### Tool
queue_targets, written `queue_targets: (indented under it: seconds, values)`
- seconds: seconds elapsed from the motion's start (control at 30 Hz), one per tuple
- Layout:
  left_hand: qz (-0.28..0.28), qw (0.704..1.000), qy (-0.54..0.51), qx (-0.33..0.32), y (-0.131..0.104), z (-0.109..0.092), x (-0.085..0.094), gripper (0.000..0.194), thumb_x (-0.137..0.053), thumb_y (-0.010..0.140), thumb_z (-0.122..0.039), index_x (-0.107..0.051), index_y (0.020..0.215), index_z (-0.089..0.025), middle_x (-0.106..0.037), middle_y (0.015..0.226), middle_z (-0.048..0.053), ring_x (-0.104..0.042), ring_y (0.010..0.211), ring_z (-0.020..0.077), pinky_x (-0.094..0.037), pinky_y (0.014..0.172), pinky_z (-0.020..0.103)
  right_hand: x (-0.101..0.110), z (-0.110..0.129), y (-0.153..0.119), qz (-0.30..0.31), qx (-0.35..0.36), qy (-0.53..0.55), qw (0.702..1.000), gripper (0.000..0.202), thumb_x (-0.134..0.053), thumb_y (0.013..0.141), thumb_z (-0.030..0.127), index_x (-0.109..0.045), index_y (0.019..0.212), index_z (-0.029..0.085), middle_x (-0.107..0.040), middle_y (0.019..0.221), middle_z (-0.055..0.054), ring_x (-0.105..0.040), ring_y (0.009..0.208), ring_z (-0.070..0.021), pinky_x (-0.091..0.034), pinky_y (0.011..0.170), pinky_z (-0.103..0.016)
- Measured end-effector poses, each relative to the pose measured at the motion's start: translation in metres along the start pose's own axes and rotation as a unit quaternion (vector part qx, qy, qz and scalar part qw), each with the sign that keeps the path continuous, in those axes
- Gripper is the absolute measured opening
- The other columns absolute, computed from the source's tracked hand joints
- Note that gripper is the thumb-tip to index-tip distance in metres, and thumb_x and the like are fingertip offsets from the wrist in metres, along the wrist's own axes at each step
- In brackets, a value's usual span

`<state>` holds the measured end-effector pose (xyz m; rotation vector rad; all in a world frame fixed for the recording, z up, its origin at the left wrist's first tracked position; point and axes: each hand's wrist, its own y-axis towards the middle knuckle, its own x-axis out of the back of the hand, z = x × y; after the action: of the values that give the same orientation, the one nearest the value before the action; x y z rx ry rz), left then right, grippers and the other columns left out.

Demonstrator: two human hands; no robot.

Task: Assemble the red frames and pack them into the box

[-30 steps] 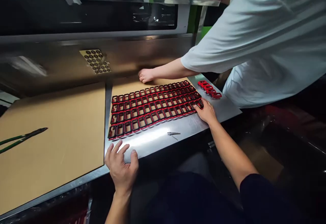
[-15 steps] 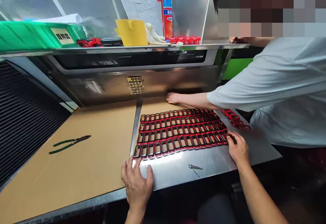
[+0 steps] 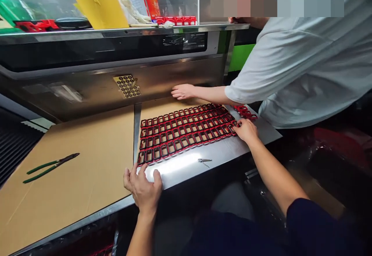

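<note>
Several rows of red and black rectangular frames (image 3: 178, 133) lie side by side on cardboard and bare metal. My left hand (image 3: 143, 186) rests at the near left corner of the rows, fingers spread, fingertips by the last frame. At the right end of the rows is my right hand (image 3: 246, 130), its thumb and fingers bent around the end frames; whether it grips one is hard to make out. Small silver nail clippers (image 3: 205, 160) lie on the metal table edge (image 3: 180, 170) between my hands.
Green-handled pliers (image 3: 50, 167) lie on the left cardboard (image 3: 95, 178). Another person's hand (image 3: 183, 91) and sleeve (image 3: 261, 70) reach in behind the rows. More red pieces (image 3: 245, 112) lie at right. A shelf above holds a yellow container (image 3: 100, 9).
The view has turned right and down, so the table and shelf appear further left and higher. Both my hands stay at the ends of the rows. The other person's hand is slightly raised.
</note>
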<state>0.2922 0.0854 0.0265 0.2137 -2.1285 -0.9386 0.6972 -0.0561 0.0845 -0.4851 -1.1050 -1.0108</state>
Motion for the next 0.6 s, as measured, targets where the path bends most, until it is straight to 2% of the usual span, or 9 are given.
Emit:
queue_targets:
  seconds: [0.2, 0.27, 0.33, 0.37, 0.4, 0.43, 0.47, 0.53, 0.6]
  values:
    - [-0.013, 0.997, -0.062, 0.049, 0.011, -0.004, 0.008, 0.030, -0.061, 0.083, -0.037, -0.067, 0.101, -0.015, -0.061, 0.130, 0.021, -0.033, 0.146, 0.0426, -0.028, 0.119, 0.063, 0.024, 0.004, 0.017, 0.084, -0.036, -0.038, 0.995, 0.019, -0.079, 0.071, 0.031, -0.076, 0.085, 0.018, -0.076, 0.100, -0.011, -0.071, 0.094, -0.0284, -0.050, 0.079, -0.034]
    - [-0.023, 0.990, -0.114, 0.075, 0.005, -0.014, 0.021, 0.027, -0.064, 0.082, -0.038, -0.067, 0.099, -0.016, -0.064, 0.126, 0.019, -0.039, 0.143, 0.0413, -0.027, 0.120, 0.062, 0.042, -0.003, 0.009, 0.087, -0.051, -0.036, 0.994, 0.015, -0.077, 0.073, 0.031, -0.075, 0.079, 0.018, -0.077, 0.090, -0.011, -0.072, 0.088, -0.0274, -0.049, 0.074, -0.032]
    - [0.018, 0.965, -0.224, 0.138, -0.012, -0.035, 0.036, 0.029, -0.066, 0.084, -0.039, -0.066, 0.104, -0.018, -0.065, 0.127, 0.016, -0.051, 0.135, 0.0368, -0.032, 0.119, 0.059, 0.058, -0.005, -0.018, 0.068, -0.062, -0.031, 0.995, 0.016, -0.070, 0.079, 0.033, -0.074, 0.080, 0.017, -0.076, 0.089, -0.012, -0.071, 0.084, -0.0269, -0.050, 0.072, -0.032]
    - [0.071, 0.929, -0.310, 0.191, -0.022, -0.050, 0.042, 0.032, -0.065, 0.086, -0.039, -0.064, 0.112, -0.020, -0.065, 0.128, 0.014, -0.057, 0.129, 0.0333, -0.038, 0.116, 0.056, 0.062, -0.002, -0.040, 0.050, -0.066, -0.028, 0.996, 0.019, -0.066, 0.083, 0.034, -0.074, 0.084, 0.017, -0.076, 0.093, -0.013, -0.071, 0.086, -0.0277, -0.051, 0.072, -0.033]
    - [0.156, 0.869, -0.402, 0.243, -0.034, -0.067, 0.045, 0.038, -0.065, 0.087, -0.043, -0.063, 0.119, -0.022, -0.065, 0.130, 0.013, -0.062, 0.123, 0.0313, -0.045, 0.110, 0.053, 0.062, 0.006, -0.067, 0.035, -0.057, -0.021, 0.998, 0.020, -0.064, 0.085, 0.036, -0.074, 0.087, 0.018, -0.076, 0.098, -0.013, -0.071, 0.089, -0.0272, -0.052, 0.075, -0.033]
    - [0.243, 0.789, -0.489, 0.283, -0.044, -0.085, 0.047, 0.050, -0.069, 0.085, -0.047, -0.059, 0.127, -0.023, -0.063, 0.135, 0.014, -0.065, 0.120, 0.0310, -0.050, 0.105, 0.050, 0.058, 0.018, -0.098, 0.022, -0.022, -0.001, 1.000, 0.018, -0.065, 0.085, 0.036, -0.074, 0.087, 0.021, -0.075, 0.102, -0.010, -0.071, 0.093, -0.0249, -0.053, 0.079, -0.032]
    - [0.271, 0.720, -0.552, 0.322, -0.052, -0.102, 0.046, 0.063, -0.076, 0.079, -0.050, -0.055, 0.133, -0.025, -0.061, 0.139, 0.013, -0.066, 0.119, 0.0307, -0.054, 0.099, 0.047, 0.051, 0.032, -0.130, 0.003, 0.075, 0.053, 0.996, 0.014, -0.066, 0.085, 0.033, -0.074, 0.086, 0.021, -0.075, 0.103, -0.010, -0.070, 0.095, -0.0242, -0.054, 0.083, -0.032]
    - [0.286, 0.623, -0.603, 0.407, -0.058, -0.129, 0.042, 0.072, -0.087, 0.068, -0.045, -0.055, 0.130, -0.026, -0.067, 0.130, 0.010, -0.069, 0.110, 0.0247, -0.057, 0.091, 0.036, 0.031, 0.062, -0.191, 0.025, 0.270, 0.122, 0.955, 0.008, -0.068, 0.082, 0.025, -0.074, 0.087, 0.021, -0.075, 0.105, -0.011, -0.070, 0.098, -0.0251, -0.056, 0.086, -0.033]
    - [0.232, 0.572, -0.608, 0.499, -0.055, -0.139, 0.039, 0.055, -0.089, 0.066, -0.041, -0.063, 0.111, -0.022, -0.073, 0.103, 0.003, -0.071, 0.091, 0.0155, -0.056, 0.082, 0.025, 0.014, 0.081, -0.237, 0.021, 0.352, 0.125, 0.928, 0.018, -0.066, 0.085, 0.021, -0.073, 0.101, 0.018, -0.074, 0.112, -0.015, -0.070, 0.096, -0.0279, -0.059, 0.085, -0.039]
